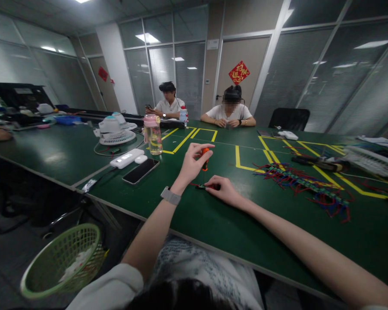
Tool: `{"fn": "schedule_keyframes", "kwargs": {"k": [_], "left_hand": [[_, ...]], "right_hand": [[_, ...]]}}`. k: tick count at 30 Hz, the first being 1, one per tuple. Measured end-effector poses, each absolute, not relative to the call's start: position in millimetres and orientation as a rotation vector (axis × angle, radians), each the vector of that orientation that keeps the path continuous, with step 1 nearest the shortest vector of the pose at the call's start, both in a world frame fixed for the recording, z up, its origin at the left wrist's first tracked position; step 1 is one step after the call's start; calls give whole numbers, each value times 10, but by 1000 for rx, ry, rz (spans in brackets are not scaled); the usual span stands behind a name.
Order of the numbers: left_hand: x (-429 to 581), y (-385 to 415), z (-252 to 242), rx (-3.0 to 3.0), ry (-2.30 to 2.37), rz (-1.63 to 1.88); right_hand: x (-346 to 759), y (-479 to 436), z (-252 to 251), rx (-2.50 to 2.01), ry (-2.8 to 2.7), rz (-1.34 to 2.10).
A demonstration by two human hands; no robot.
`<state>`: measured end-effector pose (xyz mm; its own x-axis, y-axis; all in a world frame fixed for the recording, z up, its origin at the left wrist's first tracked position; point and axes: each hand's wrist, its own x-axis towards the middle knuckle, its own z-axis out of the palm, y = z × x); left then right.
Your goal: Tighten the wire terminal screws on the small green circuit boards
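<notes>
My left hand point(193, 162) is closed around the orange handle of a small screwdriver point(205, 160). The screwdriver stands upright, its thin shaft pointing down at a small green circuit board point(201, 186) on the table. Whether its tip sits in a screw is too small to tell. My right hand point(224, 190) rests on the table and pinches the right end of that board between thumb and fingers. Thin red and dark wires show beside the board, partly hidden by the right hand.
On the green table point(187, 211), a phone point(141, 171), a white power strip point(127, 158), a pink-lided bottle point(153, 135) and a fan point(116, 131) lie left. A row of wired boards point(310, 187) lies right. Two people sit opposite. A green basket point(63, 260) stands below left.
</notes>
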<state>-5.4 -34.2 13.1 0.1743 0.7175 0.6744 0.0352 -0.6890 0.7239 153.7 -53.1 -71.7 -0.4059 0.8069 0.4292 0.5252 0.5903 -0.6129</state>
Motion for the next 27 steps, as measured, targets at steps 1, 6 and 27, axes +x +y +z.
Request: {"fn": "schedule_keyframes", "kwargs": {"k": [1, 6, 27], "left_hand": [[-60, -327, 128, 1895, 713, 1566], [-105, -267, 163, 1786, 542, 1398], [-244, -12, 46, 2036, 842, 1755]], "right_hand": [[1537, -515, -715, -1051, -2104, 503], [1525, -398, -700, -1037, -2118, 523], [1467, -123, -799, -1023, -2061, 546]]}}
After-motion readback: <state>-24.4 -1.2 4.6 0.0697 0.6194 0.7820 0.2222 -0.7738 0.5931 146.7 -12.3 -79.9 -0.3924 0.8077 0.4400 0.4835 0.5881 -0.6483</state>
